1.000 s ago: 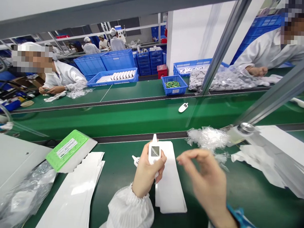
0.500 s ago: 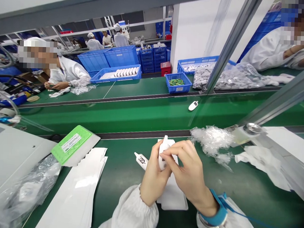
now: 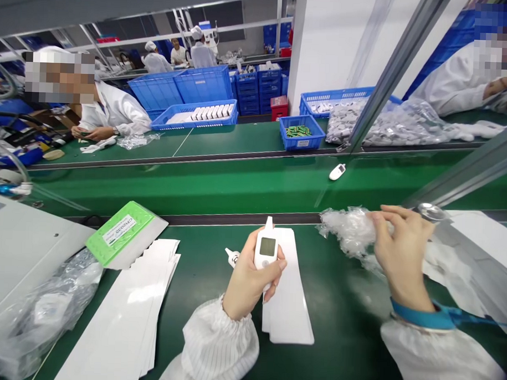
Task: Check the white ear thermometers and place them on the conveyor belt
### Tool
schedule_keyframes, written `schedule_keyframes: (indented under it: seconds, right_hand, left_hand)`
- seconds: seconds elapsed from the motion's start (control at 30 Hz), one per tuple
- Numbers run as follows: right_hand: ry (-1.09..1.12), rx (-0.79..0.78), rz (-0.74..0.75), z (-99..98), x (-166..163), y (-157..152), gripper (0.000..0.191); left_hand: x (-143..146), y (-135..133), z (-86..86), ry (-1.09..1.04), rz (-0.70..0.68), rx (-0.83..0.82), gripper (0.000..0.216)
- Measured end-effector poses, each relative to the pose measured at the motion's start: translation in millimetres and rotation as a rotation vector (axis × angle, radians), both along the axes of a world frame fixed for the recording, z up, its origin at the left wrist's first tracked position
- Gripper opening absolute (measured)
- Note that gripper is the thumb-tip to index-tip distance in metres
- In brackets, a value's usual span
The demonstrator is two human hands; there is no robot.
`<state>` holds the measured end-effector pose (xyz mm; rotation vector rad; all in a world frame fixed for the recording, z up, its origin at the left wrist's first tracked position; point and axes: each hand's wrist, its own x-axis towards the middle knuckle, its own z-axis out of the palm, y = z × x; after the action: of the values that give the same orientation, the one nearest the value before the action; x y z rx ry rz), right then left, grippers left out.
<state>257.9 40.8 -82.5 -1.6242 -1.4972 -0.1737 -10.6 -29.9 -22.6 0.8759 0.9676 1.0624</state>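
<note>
- Device: upright in the left hand, above the far end of the white cards; fingers and thumb wrap its body.
- Done, by the look of it: the shell appears closed, with tip, screen and button in place; the screen looks blank.
- Left: a second device lies on the bench beside the left hand, unheld. Whether the held one needs more handling cannot be told.
- Right hand: well apart from the device, at the edge of the plastic heap; thumb and forefinger tips are close together, but whether they pinch anything cannot be told.
- Hidden: the left hand covers the device's lower body and most of the second one; the right hand partly hides a jar.
- Farther out: a third device on the green belt, its details too small to read.
</note>
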Motion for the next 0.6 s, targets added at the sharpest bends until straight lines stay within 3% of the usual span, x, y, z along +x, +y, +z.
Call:
schedule_keyframes:
  seconds: [0.1, 0.2, 0.33, 0.47, 0.53, 0.6]
  right_hand:
    - [-0.022, -0.080, -0.063, -29.2, 16, 15, 0.037]
    - [-0.025, -0.073, -0.073, -38.9, 21, 14, 0.037]
    - [-0.035, 0.009, -0.053, -19.2, 22, -1, 0.033]
    - [0.129, 0.273, -0.098, 16.8, -3, -25, 0.020]
    - [0.197, 0.332, 0.017, 25.2, -28, -34, 0.013]
    - [0.222, 0.181, 0.250, 21.6, -55, -37, 0.010]
  left_hand:
    - [0, -1, -0.8, 0.014, -0.002, 0.004, 0.056]
    - [-3, -3, -4.1, 0.043, 0.028, -0.029, 0.056]
    - [-11, -3, -15.9, 0.115, 0.104, -0.084, 0.051]
    - [-16, 3, -34.9, 0.187, 0.242, -0.092, 0.045]
    - [-13, 10, -44.9, 0.197, 0.294, -0.074, 0.044]
    - [-8, 18, -53.8, 0.188, 0.325, -0.062, 0.041]
